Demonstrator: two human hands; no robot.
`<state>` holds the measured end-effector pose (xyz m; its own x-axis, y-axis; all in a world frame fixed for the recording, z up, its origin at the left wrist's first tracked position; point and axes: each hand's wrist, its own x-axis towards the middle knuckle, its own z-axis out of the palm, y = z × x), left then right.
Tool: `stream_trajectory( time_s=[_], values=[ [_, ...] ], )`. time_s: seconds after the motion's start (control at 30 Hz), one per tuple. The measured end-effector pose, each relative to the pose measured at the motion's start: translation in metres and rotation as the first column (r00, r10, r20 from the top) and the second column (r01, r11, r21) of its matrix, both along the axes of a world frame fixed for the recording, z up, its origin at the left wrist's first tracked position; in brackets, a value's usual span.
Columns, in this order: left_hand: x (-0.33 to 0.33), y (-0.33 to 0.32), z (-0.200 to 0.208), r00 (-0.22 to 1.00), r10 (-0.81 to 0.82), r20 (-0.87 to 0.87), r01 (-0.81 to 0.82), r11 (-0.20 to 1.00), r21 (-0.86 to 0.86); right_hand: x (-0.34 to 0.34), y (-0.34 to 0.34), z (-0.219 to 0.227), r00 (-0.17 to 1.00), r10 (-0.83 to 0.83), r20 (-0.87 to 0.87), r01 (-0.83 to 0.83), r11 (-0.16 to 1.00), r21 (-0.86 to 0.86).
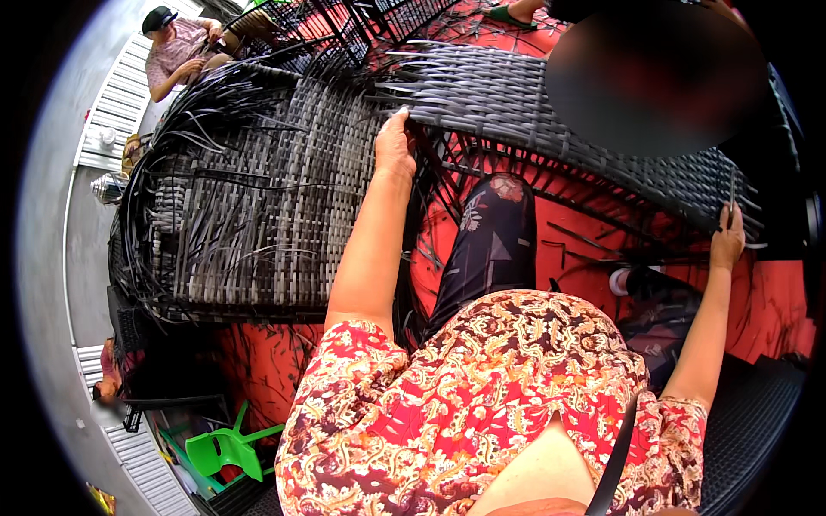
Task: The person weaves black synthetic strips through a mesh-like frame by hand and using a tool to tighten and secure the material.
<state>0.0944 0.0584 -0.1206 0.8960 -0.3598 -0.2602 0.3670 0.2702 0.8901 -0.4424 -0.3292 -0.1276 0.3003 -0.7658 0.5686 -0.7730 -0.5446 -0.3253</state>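
A long grey woven wicker panel [499, 90] on a black frame stretches across in front of me, with loose strip ends at both sides. My left hand [396, 148] is closed at its near left corner, the fingertips at the edge of the weave. At the panel's right end, my right hand [729, 239] is closed around a thin, upright, pointed piece [733, 185]; I cannot tell if it is a blade or a strip. Left of my left arm stands a larger wicker piece [292, 181] in mixed greys, with many dark strands hanging loose.
The red floor [258, 370] is strewn with cut strips. A person [185, 52] in a cap sits at the far left, handling strands. A blurred oval covers another person at the upper right. A green plastic chair [228, 447] lies at the lower left.
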Motion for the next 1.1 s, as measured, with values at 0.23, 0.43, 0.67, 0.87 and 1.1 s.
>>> stream_trajectory(
  time_s=[0.23,0.43,0.67,0.87,1.1],
  values=[
    [-0.011,-0.005,0.023,0.999,0.046,0.001,-0.046,0.985,0.168,-0.004,0.008,0.014,1.000,-0.004,-0.010,0.004,1.000,0.020],
    [-0.013,-0.010,0.024,0.996,0.069,0.060,-0.070,0.997,0.013,-0.011,0.005,0.016,1.000,0.003,0.004,-0.003,0.999,0.034],
    [-0.010,0.002,0.034,0.869,-0.084,0.488,-0.186,0.858,0.479,-0.012,0.009,0.019,1.000,0.030,-0.003,-0.030,0.999,-0.017],
    [-0.006,0.005,0.031,0.634,-0.051,0.772,-0.321,0.891,0.322,-0.004,0.015,0.021,0.999,0.037,0.012,-0.037,0.999,0.006],
    [-0.028,-0.003,0.056,0.897,0.058,0.438,-0.114,0.988,0.103,-0.002,0.016,0.021,0.994,0.040,0.106,-0.046,0.997,0.054]
  ],
)
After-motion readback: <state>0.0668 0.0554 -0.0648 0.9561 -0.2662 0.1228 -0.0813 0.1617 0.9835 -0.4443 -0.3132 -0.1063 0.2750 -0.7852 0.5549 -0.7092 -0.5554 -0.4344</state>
